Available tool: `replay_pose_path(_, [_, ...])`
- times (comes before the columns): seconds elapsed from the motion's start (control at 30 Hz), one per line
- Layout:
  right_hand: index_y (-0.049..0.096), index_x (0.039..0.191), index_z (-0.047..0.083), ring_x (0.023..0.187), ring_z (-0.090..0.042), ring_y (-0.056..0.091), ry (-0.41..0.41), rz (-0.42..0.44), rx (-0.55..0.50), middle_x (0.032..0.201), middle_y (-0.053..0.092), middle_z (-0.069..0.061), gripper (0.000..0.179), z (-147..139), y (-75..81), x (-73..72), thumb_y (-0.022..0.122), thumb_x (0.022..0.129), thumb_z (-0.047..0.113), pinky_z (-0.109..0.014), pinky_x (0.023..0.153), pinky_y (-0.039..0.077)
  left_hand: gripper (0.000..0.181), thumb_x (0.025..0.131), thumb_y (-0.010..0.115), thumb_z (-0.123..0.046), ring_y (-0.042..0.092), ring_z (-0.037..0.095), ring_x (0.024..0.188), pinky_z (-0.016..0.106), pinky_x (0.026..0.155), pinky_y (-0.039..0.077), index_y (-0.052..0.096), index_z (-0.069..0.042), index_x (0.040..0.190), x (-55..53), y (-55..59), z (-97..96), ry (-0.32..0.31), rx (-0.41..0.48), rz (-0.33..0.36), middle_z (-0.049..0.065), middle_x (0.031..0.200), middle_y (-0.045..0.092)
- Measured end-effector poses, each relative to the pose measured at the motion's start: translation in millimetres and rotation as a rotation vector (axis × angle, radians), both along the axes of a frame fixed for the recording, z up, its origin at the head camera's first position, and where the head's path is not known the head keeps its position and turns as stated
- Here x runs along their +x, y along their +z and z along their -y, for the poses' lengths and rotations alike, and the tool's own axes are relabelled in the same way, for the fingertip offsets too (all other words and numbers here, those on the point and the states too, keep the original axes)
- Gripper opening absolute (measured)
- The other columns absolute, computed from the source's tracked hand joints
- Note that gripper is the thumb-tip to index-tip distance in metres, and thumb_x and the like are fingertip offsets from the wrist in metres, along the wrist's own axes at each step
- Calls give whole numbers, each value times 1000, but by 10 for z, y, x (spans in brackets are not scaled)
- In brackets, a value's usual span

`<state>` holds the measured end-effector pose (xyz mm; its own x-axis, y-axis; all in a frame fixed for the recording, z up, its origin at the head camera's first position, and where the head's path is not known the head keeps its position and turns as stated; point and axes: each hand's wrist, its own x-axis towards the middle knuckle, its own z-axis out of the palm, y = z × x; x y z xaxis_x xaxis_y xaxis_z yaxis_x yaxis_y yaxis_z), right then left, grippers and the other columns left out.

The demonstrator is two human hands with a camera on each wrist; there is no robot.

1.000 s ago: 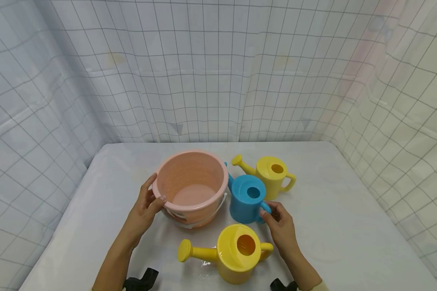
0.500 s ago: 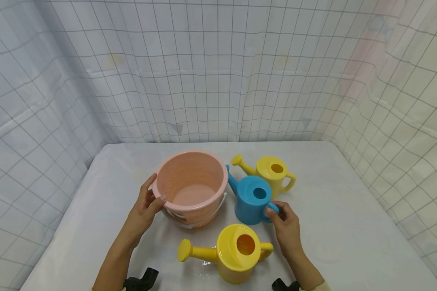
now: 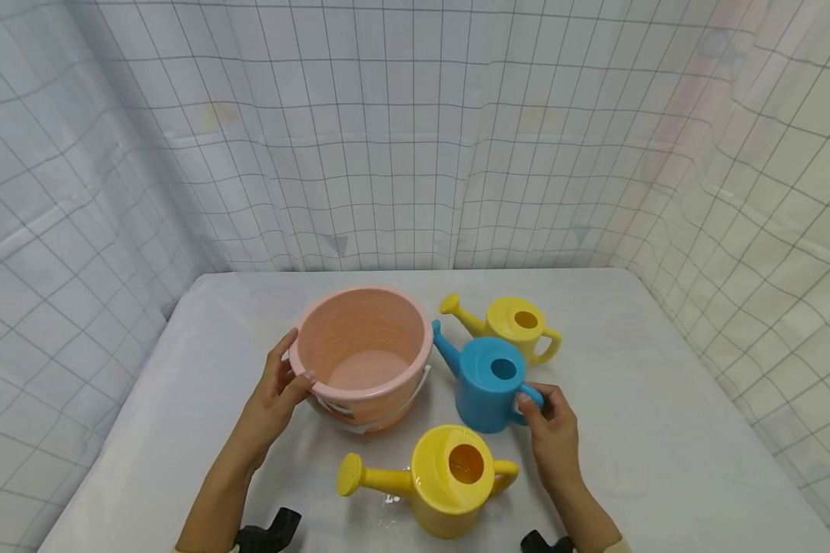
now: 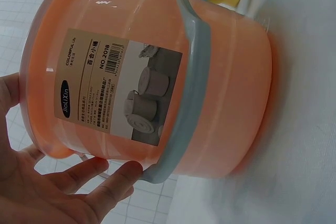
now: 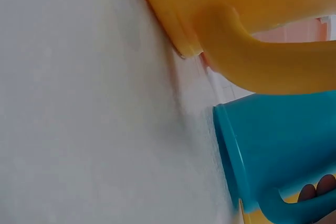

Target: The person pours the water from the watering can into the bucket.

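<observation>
left hand (image 3: 273, 401) grips pink bucket (image 3: 363, 395) by rim | right hand (image 3: 555, 434) pinches blue can (image 3: 486, 392) by handle (image 3: 532, 394) | can: right of bucket, between back yellow can (image 3: 514, 318) and front yellow can (image 3: 446, 491) | tip: stay level, spout (image 3: 446, 350) clear of rim

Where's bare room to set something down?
Bare tabletop: right of the right hand and left of the left hand, out to its edges. Crowded: around the blue can, among the pink bucket, near yellow can and far yellow can.
</observation>
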<state>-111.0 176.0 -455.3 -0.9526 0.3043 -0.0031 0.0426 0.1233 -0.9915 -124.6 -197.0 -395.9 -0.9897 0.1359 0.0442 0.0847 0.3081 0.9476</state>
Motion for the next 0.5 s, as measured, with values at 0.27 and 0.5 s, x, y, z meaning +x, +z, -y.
replay_pose_path(0.27, [56, 114, 8, 95, -9, 55, -45, -40, -31, 104, 57, 5, 31, -34, 7, 6, 59, 93, 31, -16, 83, 49, 67, 99, 47, -31, 35, 39, 136, 8, 88, 39, 5, -42, 149, 1, 0, -5, 4, 1, 2, 19, 154, 22])
replay_pose_path(0.5, [58, 114, 6, 96, -8, 55, -58, -58, -77, 105, 59, 6, 32, -64, 19, 12, 61, 92, 29, -14, 84, 48, 67, 99, 47, -32, 36, 37, 135, 12, 92, 41, 5, -44, 149, 4, 4, -6, 9, -15, 2, 18, 154, 23])
